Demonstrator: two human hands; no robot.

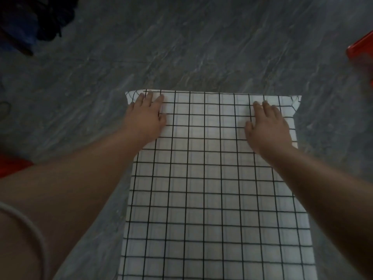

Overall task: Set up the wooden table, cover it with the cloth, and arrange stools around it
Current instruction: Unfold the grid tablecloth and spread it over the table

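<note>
A white cloth (214, 188) with a black grid pattern lies spread flat over the table, hiding the wood completely. It drapes down at the far corners. My left hand (146, 116) rests flat on the cloth near its far left corner, fingers straight. My right hand (268, 126) lies flat on the cloth near the far right corner, fingers straight too. Both arms reach forward across the covered top.
Grey marbled floor (181, 47) surrounds the table. A red stool (361, 51) shows at the right edge, and another red object (12, 164) sits at the left edge behind my arm. A dark pile (30, 21) lies at the top left.
</note>
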